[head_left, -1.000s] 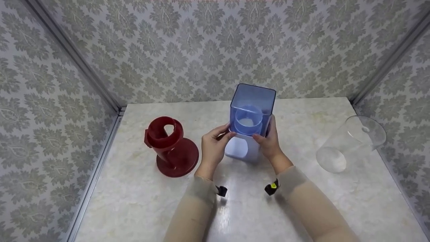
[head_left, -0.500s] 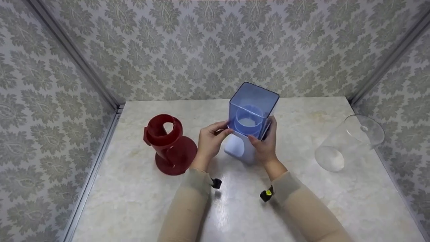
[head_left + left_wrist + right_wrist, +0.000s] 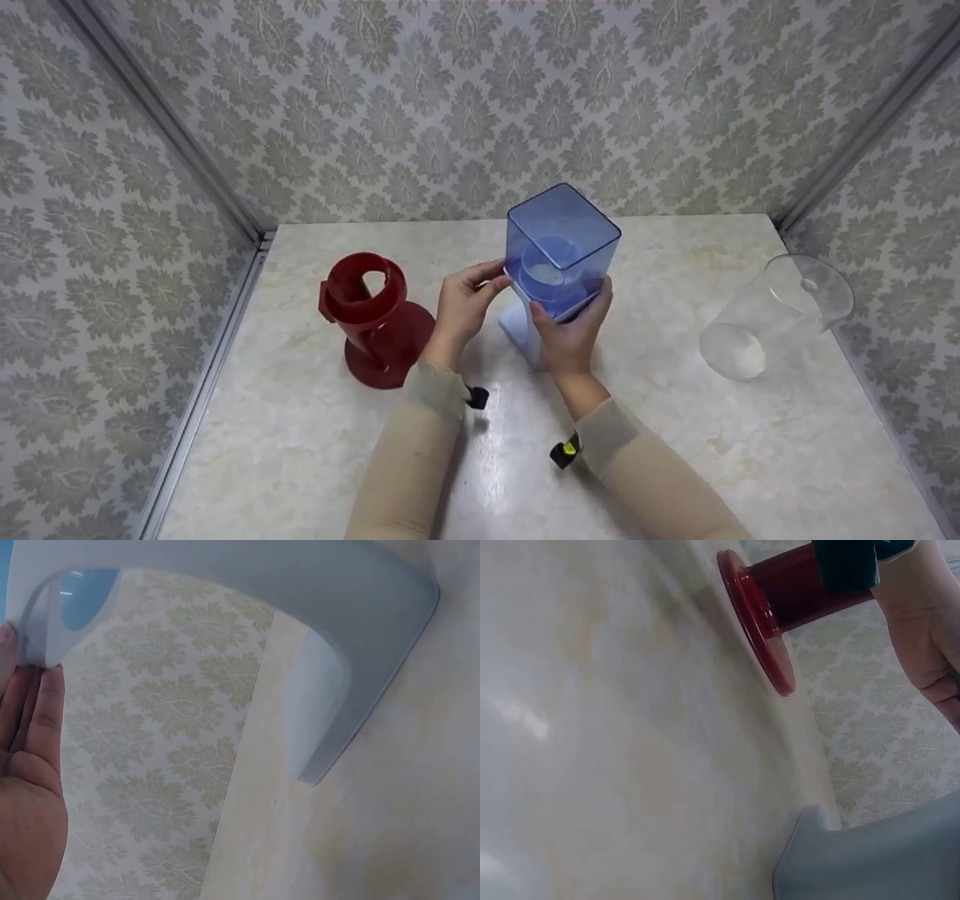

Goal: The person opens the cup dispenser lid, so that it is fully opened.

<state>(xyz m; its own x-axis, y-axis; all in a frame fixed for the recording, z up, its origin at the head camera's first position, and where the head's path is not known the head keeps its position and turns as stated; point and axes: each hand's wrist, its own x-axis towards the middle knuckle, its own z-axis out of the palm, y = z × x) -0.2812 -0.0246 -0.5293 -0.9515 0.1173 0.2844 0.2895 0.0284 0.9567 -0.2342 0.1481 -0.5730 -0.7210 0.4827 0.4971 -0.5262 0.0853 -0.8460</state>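
A translucent blue square container (image 3: 592,255) sits atop a pale, curved stand (image 3: 517,326), between both hands. My left hand (image 3: 463,300) pinches the left edge of the stand's upper part. The left wrist view shows this left hand (image 3: 30,795), fingertips and thumb at the edge of the grey-looking stand (image 3: 225,562). My right hand (image 3: 574,334) grips the stand's upper part from the front right, thumb toward me, other fingers mostly hidden behind. Through the blue wall shows a round inner cup. The right wrist view catches the stand's foot (image 3: 855,862) but not the right hand.
Left on the marble-patterned table (image 3: 300,450) stands a red holder (image 3: 411,330) with a ring top and round base. A clear cylinder (image 3: 757,300) stands at the right. Patterned wall panels (image 3: 420,112) enclose the back and sides.
The blue container and its stand have turned clockwise as seen from above. My right hand has swung left and toward me; my left hand has shifted slightly away and to the left.
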